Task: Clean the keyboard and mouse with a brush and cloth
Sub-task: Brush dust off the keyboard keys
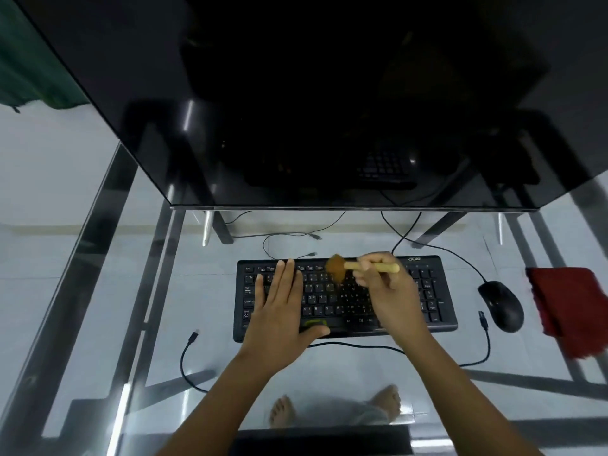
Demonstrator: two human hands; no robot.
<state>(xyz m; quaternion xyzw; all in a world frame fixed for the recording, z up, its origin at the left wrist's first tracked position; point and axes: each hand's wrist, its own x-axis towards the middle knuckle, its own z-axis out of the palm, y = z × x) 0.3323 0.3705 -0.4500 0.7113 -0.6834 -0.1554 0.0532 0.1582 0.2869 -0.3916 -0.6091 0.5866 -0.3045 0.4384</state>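
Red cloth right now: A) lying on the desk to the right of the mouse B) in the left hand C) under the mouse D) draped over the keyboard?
A: the red cloth lies untouched on the glass desk, right of the mouse; the right hand holds the brush over the keyboard.

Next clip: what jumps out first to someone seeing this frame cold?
The two bare hands over the black keyboard at centre: the left hand lies flat on the keys, and the right hand holds a wooden brush with its bristles on the upper rows. A big dark monitor fills the top, while a black mouse and red cloth lie to the right on the glass desk.
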